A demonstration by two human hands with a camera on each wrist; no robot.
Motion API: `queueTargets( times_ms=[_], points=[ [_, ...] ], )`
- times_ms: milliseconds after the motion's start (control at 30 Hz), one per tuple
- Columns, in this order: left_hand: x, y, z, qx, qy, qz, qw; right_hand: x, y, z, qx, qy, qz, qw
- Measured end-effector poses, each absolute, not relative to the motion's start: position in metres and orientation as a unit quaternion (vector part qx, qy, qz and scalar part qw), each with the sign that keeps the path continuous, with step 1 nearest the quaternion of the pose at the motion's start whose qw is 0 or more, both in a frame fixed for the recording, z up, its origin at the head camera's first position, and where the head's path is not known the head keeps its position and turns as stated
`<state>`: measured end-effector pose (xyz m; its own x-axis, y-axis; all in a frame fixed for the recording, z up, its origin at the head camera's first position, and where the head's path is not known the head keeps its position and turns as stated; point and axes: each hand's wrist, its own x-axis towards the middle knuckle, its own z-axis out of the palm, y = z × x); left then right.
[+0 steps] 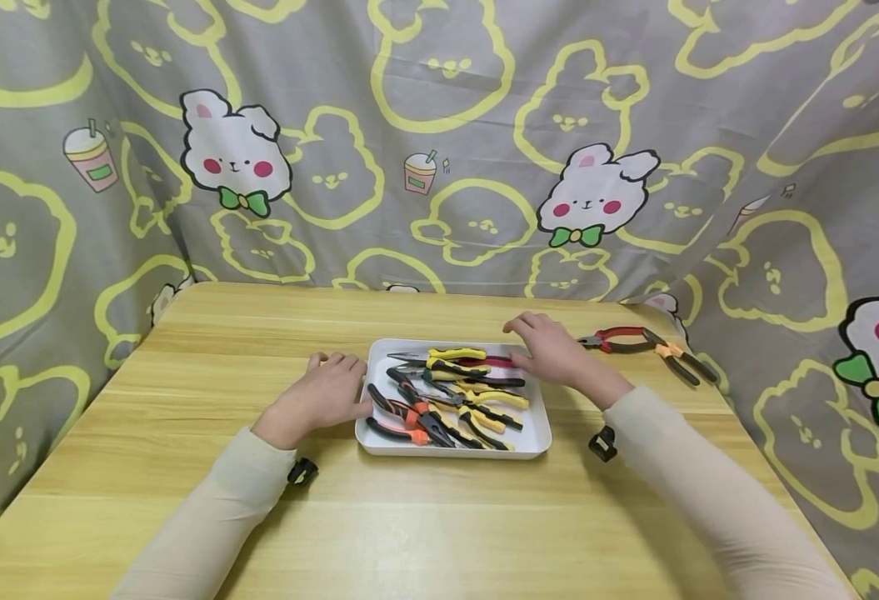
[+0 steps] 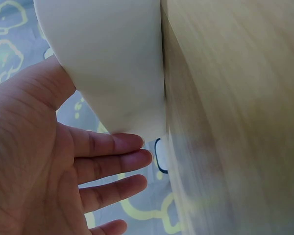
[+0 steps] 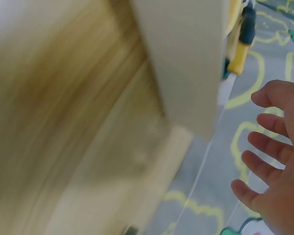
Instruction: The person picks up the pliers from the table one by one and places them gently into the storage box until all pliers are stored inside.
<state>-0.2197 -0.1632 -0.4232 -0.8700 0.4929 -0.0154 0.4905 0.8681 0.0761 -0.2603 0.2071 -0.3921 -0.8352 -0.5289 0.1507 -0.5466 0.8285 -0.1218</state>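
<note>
Head view: white tray (image 1: 535, 433) of pliers (image 1: 450, 392) sits mid wooden table (image 1: 222, 350). Left hand (image 1: 324, 396) rests at the tray's left edge, fingers relaxed, holding nothing. Right hand (image 1: 551, 348) lies flat over the tray's far right corner. Loose red-handled pliers (image 1: 645, 343) lie near the table's right edge (apart from tray).

Left wrist view: left hand (image 2: 49, 166) spread, thumb against the tray's wall (image 2: 117, 63).

Right wrist view: blurred; right hand (image 3: 279, 161) splayed, beside the tray (image 3: 186, 58), not gripping.

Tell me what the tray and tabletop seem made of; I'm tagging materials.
The white tray looks like smooth plastic, possibly enamelled metal: matte, rounded rim. The tabletop looks like pale wood or wood-look laminate, with long straight grain lines and a low sheen.
</note>
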Motion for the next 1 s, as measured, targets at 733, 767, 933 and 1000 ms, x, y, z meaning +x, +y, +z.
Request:
queueTargets(
  times_ms=[733, 767, 933, 1000],
  points=[
    [-0.219, -0.164, -0.424, 0.254, 0.966, 0.034, 0.015, -0.272, 0.285, -0.405, 0.24, -0.968, 0.054, 0.046],
    [-0.219, -0.164, -0.424, 0.255, 0.966, 0.035, 0.014, -0.272, 0.288, -0.406, 0.241, -0.968, 0.055, 0.045],
    [-0.218, -0.164, -0.423, 0.259, 0.965, 0.033, 0.01, -0.275, 0.303, -0.409, 0.24, -0.968, 0.057, 0.043],
    [-0.217, -0.164, -0.423, 0.259, 0.965, 0.033, 0.01, -0.276, 0.308, -0.411, 0.238, -0.969, 0.056, 0.041]
  ],
)
